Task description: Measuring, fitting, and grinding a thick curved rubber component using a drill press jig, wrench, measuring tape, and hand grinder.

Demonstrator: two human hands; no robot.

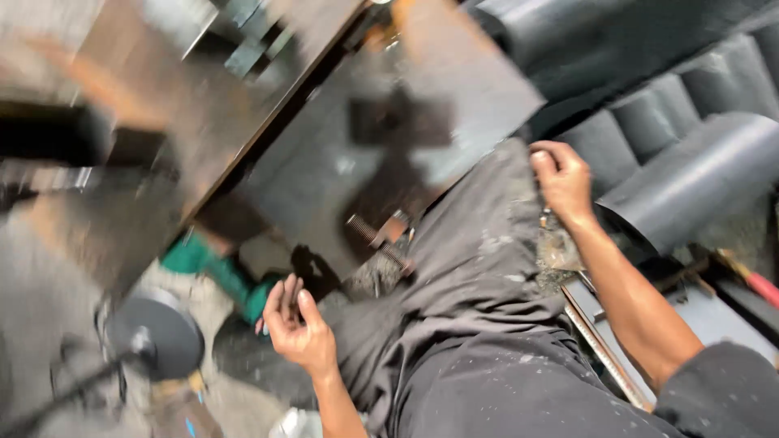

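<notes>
While blurred, left hand (299, 324) pinches dark rod (290, 298).

floor (243, 357): dusty grey concrete, blurred. on it: green angle grinder (219, 272) by the dark steel plate (341, 162), grey round disc on a stand (158, 332) lower left, rolled dark sheet metal (698, 178) at right, flat metal bars (604, 353) beside the trouser leg
</notes>
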